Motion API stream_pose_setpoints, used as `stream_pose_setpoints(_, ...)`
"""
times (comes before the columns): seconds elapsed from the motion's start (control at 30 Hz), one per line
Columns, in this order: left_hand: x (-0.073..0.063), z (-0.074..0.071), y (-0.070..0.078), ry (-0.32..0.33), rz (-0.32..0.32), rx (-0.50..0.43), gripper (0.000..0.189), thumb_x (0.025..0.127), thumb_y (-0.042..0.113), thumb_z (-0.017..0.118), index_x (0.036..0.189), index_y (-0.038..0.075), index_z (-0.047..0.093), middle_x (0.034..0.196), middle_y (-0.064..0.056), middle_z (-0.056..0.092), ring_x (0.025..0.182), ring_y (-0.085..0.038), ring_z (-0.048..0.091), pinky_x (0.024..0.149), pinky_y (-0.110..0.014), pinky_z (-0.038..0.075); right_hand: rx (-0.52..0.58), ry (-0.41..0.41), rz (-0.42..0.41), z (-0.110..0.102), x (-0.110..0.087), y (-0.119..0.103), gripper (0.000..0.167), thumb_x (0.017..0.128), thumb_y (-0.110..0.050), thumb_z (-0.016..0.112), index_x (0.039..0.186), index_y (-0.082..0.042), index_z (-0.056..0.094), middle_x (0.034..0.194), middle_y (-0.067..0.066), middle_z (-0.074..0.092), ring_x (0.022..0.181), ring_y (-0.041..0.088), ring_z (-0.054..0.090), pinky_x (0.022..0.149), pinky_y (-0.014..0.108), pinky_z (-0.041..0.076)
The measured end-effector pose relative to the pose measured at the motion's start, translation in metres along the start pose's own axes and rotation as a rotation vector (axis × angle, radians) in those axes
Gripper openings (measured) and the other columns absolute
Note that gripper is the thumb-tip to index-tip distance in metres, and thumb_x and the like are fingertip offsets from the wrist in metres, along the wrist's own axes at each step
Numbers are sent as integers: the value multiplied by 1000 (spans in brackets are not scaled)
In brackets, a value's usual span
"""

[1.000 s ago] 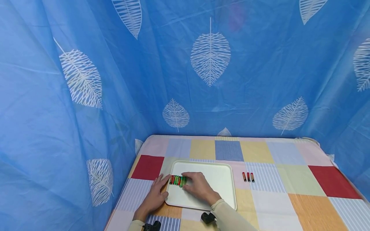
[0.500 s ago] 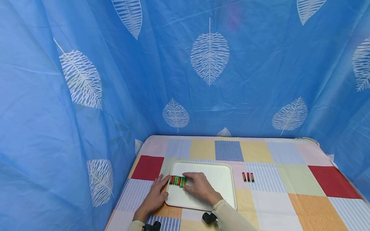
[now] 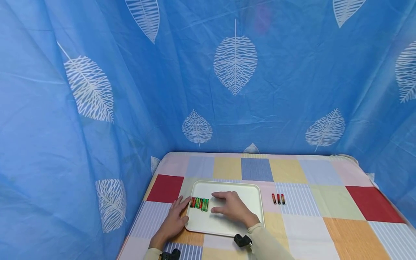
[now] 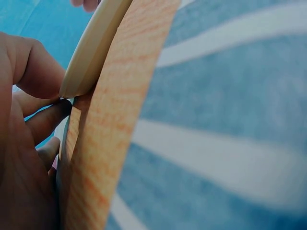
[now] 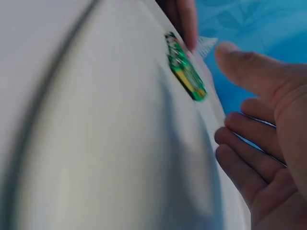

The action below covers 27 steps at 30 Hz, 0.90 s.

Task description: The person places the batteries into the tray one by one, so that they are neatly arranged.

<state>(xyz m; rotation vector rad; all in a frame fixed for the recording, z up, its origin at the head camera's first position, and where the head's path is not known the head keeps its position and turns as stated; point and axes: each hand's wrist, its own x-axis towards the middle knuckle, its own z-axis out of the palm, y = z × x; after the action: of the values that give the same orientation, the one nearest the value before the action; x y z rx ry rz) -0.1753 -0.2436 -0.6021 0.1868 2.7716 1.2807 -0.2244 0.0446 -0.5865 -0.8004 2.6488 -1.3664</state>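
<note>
Holding nothing, the right hand spreads thumb and fingers beside the battery row on the tray. Only the head view shows 3 red batteries on the table; the left hand, fingers extended, touches the tray's left edge, bare tray lying rightward.

Blue curtain behind patchwork tablecloth

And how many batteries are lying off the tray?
3, in a row on the cloth right of the tray: left battery nearest it, middle battery, right battery farthest away.
</note>
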Motion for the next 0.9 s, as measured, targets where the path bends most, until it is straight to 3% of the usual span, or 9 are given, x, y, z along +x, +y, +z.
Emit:
stream_pose_setpoints(0.2, 0, 0, 1, -1, 4, 10, 76, 89, 5, 66, 164, 11, 52, 173, -24, 40, 166, -49, 24, 134, -72, 12, 72, -47, 47, -21, -5, 8, 61, 89, -37, 91, 140, -8, 75, 138, 5, 77, 131, 27, 73, 113, 43, 58)
stream_pose_setpoints(0.5, 0, -1, 2, -8, -18, 17, 78, 88, 7, 68, 164, 15, 52, 175, -22, 38, 166, -48, 22, 133, -75, 13, 173, -68, 45, -60, -17, 18, 62, 90, -30, 91, 141, 0, 72, 140, 15, 75, 131, 39, 72, 113, 46, 58)
stream_pose_setpoints(0.9, 0, -1, 2, -5, -12, 24, 77, 89, 8, 68, 164, 14, 53, 174, -23, 38, 166, -50, 23, 131, -77, 14, 185, -55, 51, -101, -40, 35, 58, 92, -21, 89, 141, 3, 70, 140, 21, 74, 130, 44, 71, 111, 45, 59)
